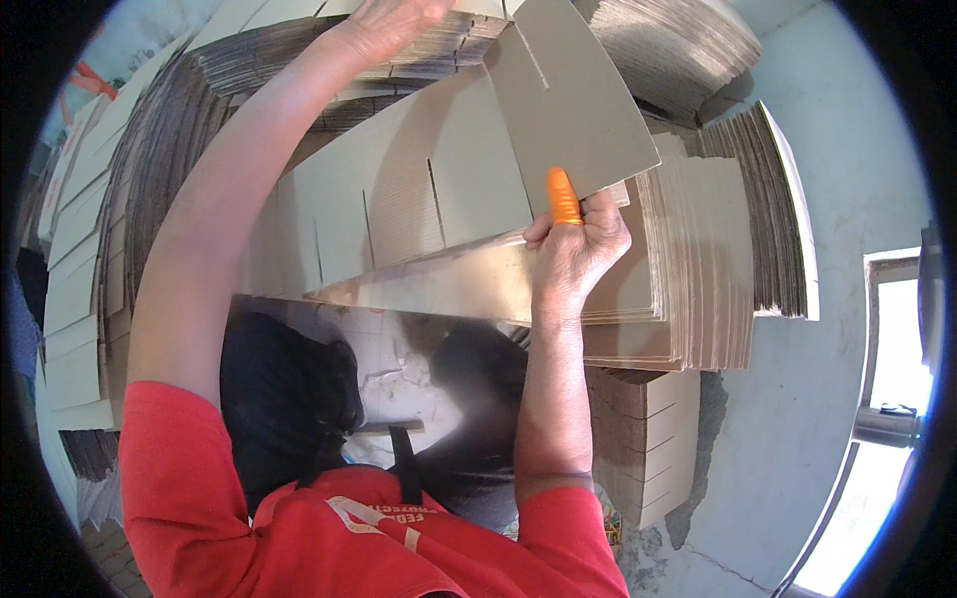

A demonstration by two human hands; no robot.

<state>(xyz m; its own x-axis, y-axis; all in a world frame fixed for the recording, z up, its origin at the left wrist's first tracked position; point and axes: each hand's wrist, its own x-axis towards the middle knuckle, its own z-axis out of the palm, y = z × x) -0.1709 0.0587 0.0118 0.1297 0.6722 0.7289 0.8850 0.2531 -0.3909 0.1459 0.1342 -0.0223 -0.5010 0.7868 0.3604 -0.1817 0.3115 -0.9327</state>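
Note:
My right hand (pixel 588 239) is closed on the near edge of a slotted cardboard sheet (pixel 399 214), close to its right end. A ribbed orange finger sleeve (pixel 563 196) covers one digit, which presses on the board. The sheet's right-hand panel (pixel 573 90) is bent up along a crease, and several straight slots cut into the rest. My left arm reaches across to the far side, where my left hand (pixel 394 22) is partly cut off by the top of the picture. Its fingertips are out of sight, so its grip is unclear.
Under the sheet and to its right lie stacked cardboard sheets (pixel 708 259). More stacks stand at the far right (pixel 783 219), the back (pixel 678 50) and along the left (pixel 75 299). A slotted bundle (pixel 648 439) sits low beside the pale wall (pixel 797 399).

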